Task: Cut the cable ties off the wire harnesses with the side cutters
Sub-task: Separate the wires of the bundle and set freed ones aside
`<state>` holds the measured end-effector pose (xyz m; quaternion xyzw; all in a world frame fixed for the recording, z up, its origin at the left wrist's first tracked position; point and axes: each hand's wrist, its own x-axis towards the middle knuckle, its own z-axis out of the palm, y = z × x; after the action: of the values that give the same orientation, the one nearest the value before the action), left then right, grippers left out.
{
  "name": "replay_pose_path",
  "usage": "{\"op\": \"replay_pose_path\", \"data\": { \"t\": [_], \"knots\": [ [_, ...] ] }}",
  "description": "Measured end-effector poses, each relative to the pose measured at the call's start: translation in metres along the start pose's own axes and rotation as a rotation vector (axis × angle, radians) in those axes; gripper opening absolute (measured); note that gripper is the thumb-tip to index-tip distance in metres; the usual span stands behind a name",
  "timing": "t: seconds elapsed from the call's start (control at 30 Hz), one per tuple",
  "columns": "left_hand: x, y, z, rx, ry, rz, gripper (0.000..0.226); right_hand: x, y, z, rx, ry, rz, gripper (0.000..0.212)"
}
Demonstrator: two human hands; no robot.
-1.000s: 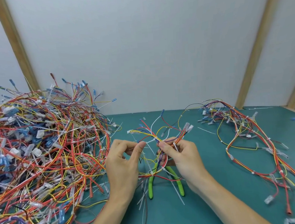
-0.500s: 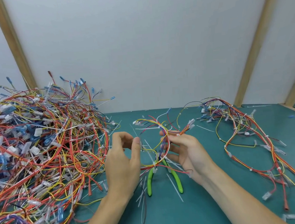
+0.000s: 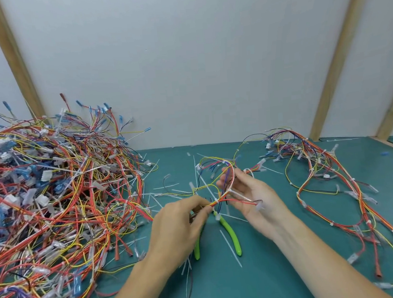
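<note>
A small wire harness point(image 3: 218, 170) of red, yellow and blue wires loops up between my hands over the green mat. My left hand point(image 3: 180, 224) pinches the bundle just left of a white cable tie point(image 3: 216, 202). My right hand point(image 3: 249, 196) lies palm up under the loop with loosely spread fingers, the wires and a white tie tail resting across them. The side cutters point(image 3: 231, 235) with bright green handles lie on the mat below the harness, handles toward me, their jaws hidden under the wires and my left hand.
A big heap of tangled harnesses point(image 3: 53, 204) fills the left side. Another harness point(image 3: 331, 179) sprawls across the right of the green mat point(image 3: 261, 281). Cut white tie pieces point(image 3: 230, 248) are scattered around the cutters. A white wall with wooden battens stands behind.
My left hand moved right and down and now pinches the bundle by the tie. My right hand turned palm up and opened under the loop. The view shifted slightly.
</note>
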<state>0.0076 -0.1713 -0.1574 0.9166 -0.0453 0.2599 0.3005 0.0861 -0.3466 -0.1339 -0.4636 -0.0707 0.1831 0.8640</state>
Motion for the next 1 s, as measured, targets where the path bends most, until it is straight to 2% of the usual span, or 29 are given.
{"op": "replay_pose_path", "data": {
  "t": [0.07,0.13,0.23,0.3,0.37,0.47,0.57,0.67,0.83,1.0],
  "knots": [
    [0.0,-0.001,0.001,-0.035,0.085,-0.026,0.003,-0.001,0.004,0.0,-0.132,0.043,0.023,0.033],
    [0.001,-0.002,0.001,-0.084,0.179,-0.051,0.004,0.001,0.008,0.0,-0.262,0.165,-0.004,0.041],
    [0.001,-0.003,0.0,-0.143,0.285,-0.082,0.003,0.005,0.007,0.001,-0.329,0.424,-0.141,0.034],
    [0.002,-0.005,-0.001,-0.188,0.322,-0.106,0.004,0.004,0.004,0.001,-0.418,0.534,-0.252,0.034],
    [0.002,-0.006,-0.001,-0.22,0.339,-0.122,0.005,-0.001,0.004,0.005,-0.431,0.48,-0.306,0.043],
    [0.001,-0.005,0.0,-0.22,0.348,-0.12,0.004,-0.011,0.014,0.021,-0.448,0.201,-0.282,0.056],
    [0.001,-0.003,0.003,-0.23,0.314,-0.11,0.005,-0.018,0.03,0.032,-0.645,0.02,-0.261,0.035],
    [-0.001,0.0,0.003,-0.206,0.271,-0.061,0.005,-0.017,0.036,0.028,-0.739,0.03,-0.298,0.022],
    [-0.002,0.004,0.003,-0.137,0.267,0.015,0.01,-0.012,0.034,0.022,-0.638,0.093,-0.263,0.025],
    [-0.003,0.007,0.002,-0.118,0.247,0.005,0.013,-0.01,0.036,0.022,-0.604,0.099,-0.266,0.024]
  ]
}}
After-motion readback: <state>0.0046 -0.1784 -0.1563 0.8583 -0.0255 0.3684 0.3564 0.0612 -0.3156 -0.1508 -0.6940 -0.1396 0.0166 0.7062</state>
